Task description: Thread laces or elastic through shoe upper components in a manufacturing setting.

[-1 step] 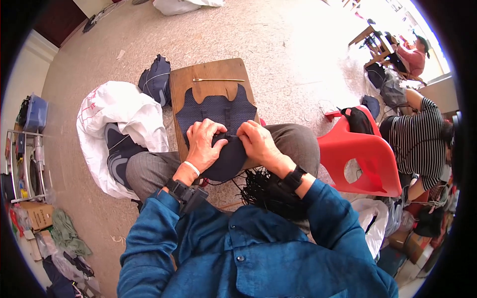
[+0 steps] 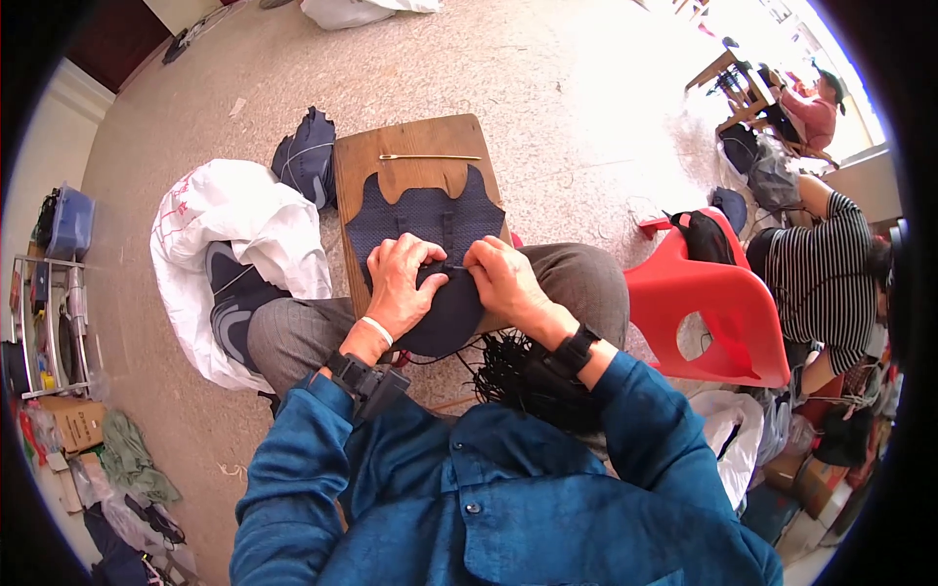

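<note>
At the centre of the frame, I see a fabric piece (image 2: 422, 210) of dark navy, with fine, small texture in its upper part and a plainer, almost black lower part. The board (image 2: 401, 139) under it is warm brown with wood grain, and the thin needle (image 2: 430, 156) looks golden. In the lower middle I notice a jacket (image 2: 391, 508) of deep blue and trousers (image 2: 586, 278) of grey. At the right, the chair (image 2: 650, 293) is bright red, and a shirt (image 2: 826, 269) has black and white stripes. On the left, I find a white sack (image 2: 186, 210) with red marks.
</note>
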